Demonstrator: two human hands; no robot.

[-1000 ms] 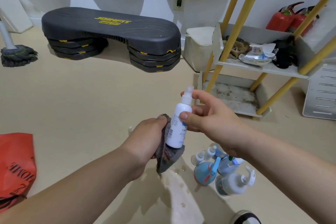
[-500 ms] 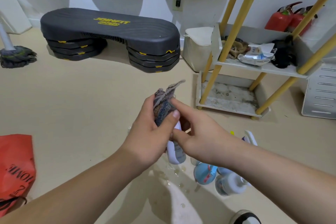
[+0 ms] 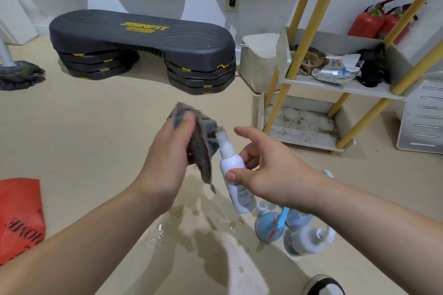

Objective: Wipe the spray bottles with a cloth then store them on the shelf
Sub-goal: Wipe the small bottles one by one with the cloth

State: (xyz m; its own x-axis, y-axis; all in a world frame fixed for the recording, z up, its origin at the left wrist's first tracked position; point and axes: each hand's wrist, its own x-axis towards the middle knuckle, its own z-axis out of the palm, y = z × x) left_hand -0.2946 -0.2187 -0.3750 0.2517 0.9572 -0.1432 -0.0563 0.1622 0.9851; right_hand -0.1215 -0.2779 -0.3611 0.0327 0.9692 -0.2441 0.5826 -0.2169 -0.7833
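Observation:
My right hand [image 3: 266, 172] holds a small white spray bottle [image 3: 233, 170] by its body, tilted with its cap toward the upper left. My left hand [image 3: 167, 151] grips a grey cloth [image 3: 201, 146] that hangs beside the bottle and touches its cap. Several other spray bottles [image 3: 287, 230], blue and white, lie on the floor below my right wrist, partly hidden by it. The shelf [image 3: 335, 86] with yellow poles stands at the right; its low tray [image 3: 302, 124] is dirty.
Water drops spot the floor [image 3: 196, 223] under my hands. A black step platform [image 3: 141, 40] stands behind, a mop [image 3: 19, 74] at the far left, a red bag [image 3: 19, 218] at the left edge. Rags and packets fill the shelf's middle level. Red extinguishers [image 3: 374, 21] stand behind it.
The cloth was wrapped over the bottle's top half a second ago; now my left hand has drawn it off to the left and the bottle's cap and neck show again.

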